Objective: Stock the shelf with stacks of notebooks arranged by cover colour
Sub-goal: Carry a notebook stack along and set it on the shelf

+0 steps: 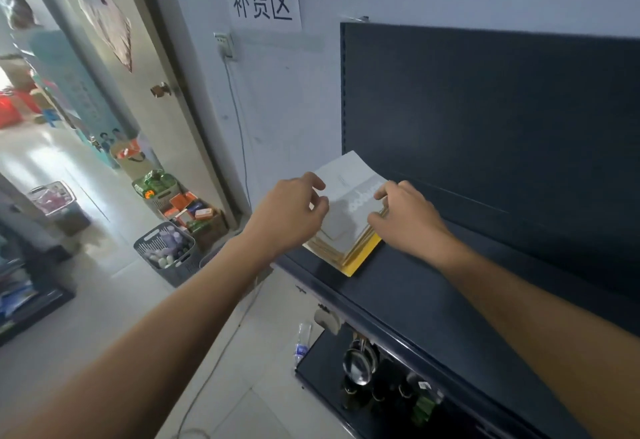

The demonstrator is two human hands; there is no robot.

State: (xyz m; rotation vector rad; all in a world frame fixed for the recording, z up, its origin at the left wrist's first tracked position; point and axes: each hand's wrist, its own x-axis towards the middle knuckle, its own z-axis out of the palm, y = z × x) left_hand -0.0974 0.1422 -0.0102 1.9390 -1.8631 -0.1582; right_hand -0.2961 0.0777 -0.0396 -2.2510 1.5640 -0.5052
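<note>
**A:** What could be botched here? The stack of notebooks (349, 220) is parked at the left end of the shelf (433, 282), close to the front lip. It could be knocked off if it's squared up too hard.

**B:** Agreed. It's gripped on both sides, with the left hand (287, 213) curled at one edge and the right hand (408, 217) curled round the other. The top cover (346, 179) is bowed up (pale grey, printed), so a crease could be pressed in. A yellow cover (363, 260) is seen underneath, so colours may be mixed.

Print on the notebook stack (348, 227) blurred — shelf (433, 300) cut by right edge.
</note>
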